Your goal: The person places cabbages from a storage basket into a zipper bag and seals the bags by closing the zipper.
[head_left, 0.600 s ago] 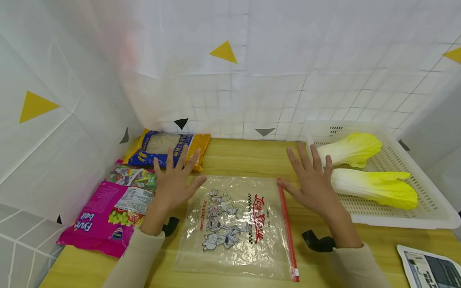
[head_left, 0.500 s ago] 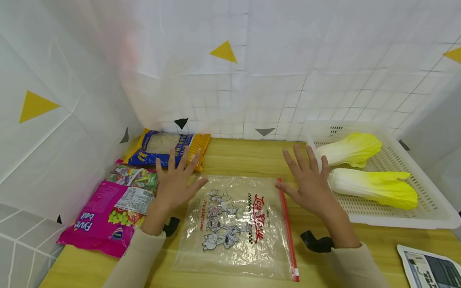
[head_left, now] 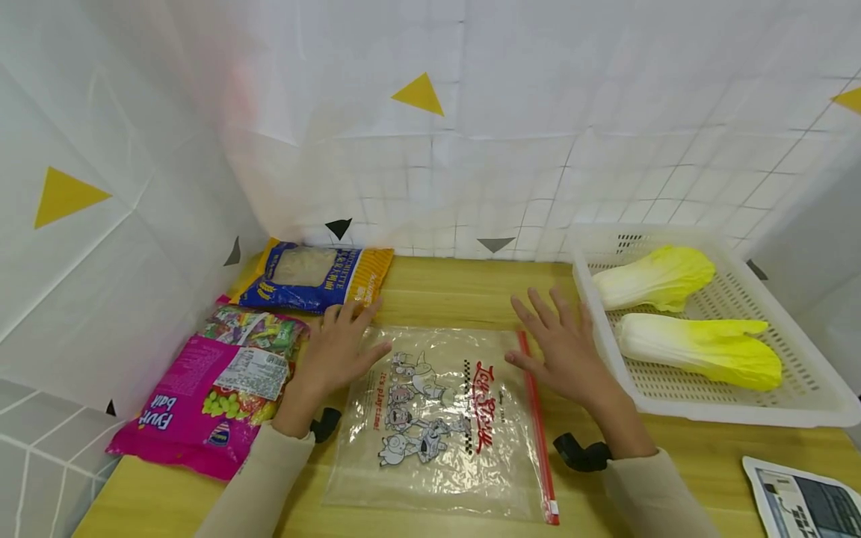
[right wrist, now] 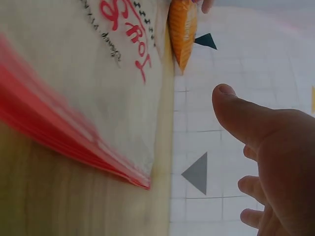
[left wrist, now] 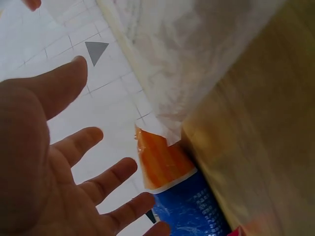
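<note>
A clear zip bag [head_left: 430, 486] printed with cartoon figures and red lettering lies flat on the wooden table, its red slider edge toward the right. Over its left side hovers my left hand [head_left: 329, 355], fingers spread, holding nothing. The spread fingers of my right hand [head_left: 568, 362] hang above the red edge, also with nothing in them. In the left wrist view, the blue and orange pasta packet [left wrist: 182, 196] shows beyond the fingertips. The right wrist view has the bag's red edge [right wrist: 78, 142] beside the thumb, apart from it.
A pink candy bag [head_left: 181, 403] lies at the left, with the pasta packet behind it. At the right stands a white perforated basket [head_left: 794, 415] holding two cabbage pieces [head_left: 699, 351]. A white and dark pouch [head_left: 800, 501] sits at the lower right. White sheeting walls the back.
Both hands have come lower and nearer to the bag. The right hand has also shifted left, away from the basket. The objects on the table stay where they were.
</note>
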Demonstrator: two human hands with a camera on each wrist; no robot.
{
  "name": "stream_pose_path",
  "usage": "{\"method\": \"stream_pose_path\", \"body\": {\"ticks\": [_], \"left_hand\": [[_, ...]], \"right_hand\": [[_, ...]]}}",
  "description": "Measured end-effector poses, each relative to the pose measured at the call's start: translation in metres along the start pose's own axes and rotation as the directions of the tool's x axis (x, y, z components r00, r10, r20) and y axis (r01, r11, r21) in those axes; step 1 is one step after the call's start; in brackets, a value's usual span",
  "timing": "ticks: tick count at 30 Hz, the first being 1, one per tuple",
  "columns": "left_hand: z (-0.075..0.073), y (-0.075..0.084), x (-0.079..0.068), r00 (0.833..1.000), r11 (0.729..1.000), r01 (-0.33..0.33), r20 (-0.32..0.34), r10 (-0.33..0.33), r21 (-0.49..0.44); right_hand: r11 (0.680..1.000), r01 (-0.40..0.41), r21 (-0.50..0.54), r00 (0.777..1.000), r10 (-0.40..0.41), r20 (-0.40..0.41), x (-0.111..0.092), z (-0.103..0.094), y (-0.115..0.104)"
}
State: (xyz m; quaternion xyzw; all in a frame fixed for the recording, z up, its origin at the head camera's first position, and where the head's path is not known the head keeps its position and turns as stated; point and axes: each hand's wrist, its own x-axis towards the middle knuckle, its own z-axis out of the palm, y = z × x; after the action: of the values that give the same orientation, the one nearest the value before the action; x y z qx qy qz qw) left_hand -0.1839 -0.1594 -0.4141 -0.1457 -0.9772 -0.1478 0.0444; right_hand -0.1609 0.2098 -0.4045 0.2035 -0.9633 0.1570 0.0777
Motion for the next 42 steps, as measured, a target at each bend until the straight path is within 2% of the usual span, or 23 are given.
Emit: {"method": "stream_pose_path", "body": {"ticks": [10, 17, 24, 31, 37, 42], "left_hand": [[0.005, -0.005, -0.002, 0.994, 0.999, 0.052, 0.1, -0.051, -0.005], [0.008, -0.007, -0.003, 0.986, 0.996, 0.073, 0.154, -0.065, -0.044], [0.01, -0.006, -0.002, 0.989, 0.997, 0.059, 0.141, -0.051, -0.049], [0.007, -0.005, 0.0, 0.991, 0.997, 0.068, 0.114, -0.062, -0.047], [0.008, -0.008, 0.004, 0.991, 0.986, 0.104, 0.091, -0.093, -0.127], [0.007, -0.01, 0.005, 0.992, 0.973, 0.111, 0.075, -0.098, -0.203]], "right_hand": [[0.999, -0.036, -0.022, 0.995, 0.038, 0.089, 0.0, 0.019, 0.006], [0.996, -0.094, -0.006, 0.99, 0.094, 0.101, 0.0, 0.024, 0.008], [0.978, -0.206, -0.025, 0.974, 0.208, 0.089, 0.003, 0.028, 0.01], [0.967, -0.253, 0.027, 0.966, 0.251, 0.069, 0.004, 0.029, 0.009], [0.959, -0.268, 0.091, 0.962, 0.262, 0.072, 0.006, 0.032, 0.009], [0.951, -0.277, 0.137, 0.961, 0.274, 0.043, 0.007, 0.036, 0.01]]}}
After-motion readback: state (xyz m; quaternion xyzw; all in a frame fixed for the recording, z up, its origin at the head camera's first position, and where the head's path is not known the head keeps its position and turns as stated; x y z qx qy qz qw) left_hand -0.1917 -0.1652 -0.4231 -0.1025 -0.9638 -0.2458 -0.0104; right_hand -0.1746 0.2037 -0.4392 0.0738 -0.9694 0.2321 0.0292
